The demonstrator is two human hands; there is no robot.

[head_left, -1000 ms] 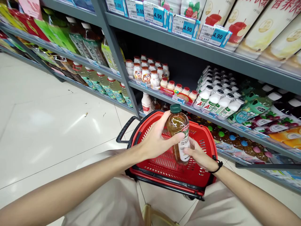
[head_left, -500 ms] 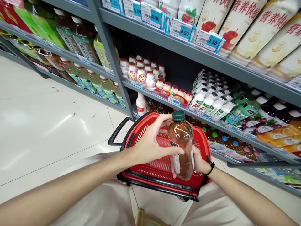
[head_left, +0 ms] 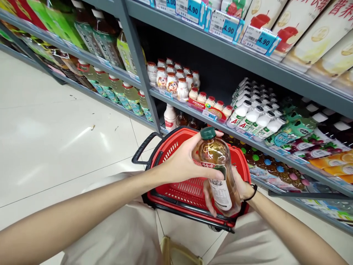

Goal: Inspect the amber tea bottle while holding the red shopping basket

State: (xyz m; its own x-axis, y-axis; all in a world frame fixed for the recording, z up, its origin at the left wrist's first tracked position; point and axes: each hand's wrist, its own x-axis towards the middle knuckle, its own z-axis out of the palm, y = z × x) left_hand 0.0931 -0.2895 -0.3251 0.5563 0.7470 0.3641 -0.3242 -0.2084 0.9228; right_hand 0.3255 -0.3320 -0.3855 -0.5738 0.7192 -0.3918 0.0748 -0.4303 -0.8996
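While the left hand (head_left: pixel 179 162) wraps the shoulder of a green-capped plastic bottle of amber drink (head_left: pixel 217 162), fingers closed firmly round it, the right hand (head_left: pixel 239 186) cups its lower half from behind. Bottle tilted, label facing up, held in both hands over a red shopping basket (head_left: pixel 168 137), not yet set down in it. Beyond: grey metal shelving (head_left: pixel 182 103), yogurt-drink bottles (head_left: pixel 172 82), white AD-labelled bottles (head_left: pixel 253 119), 4.90 price tags (head_left: pixel 259 40), pale tile floor (head_left: pixel 63 147).
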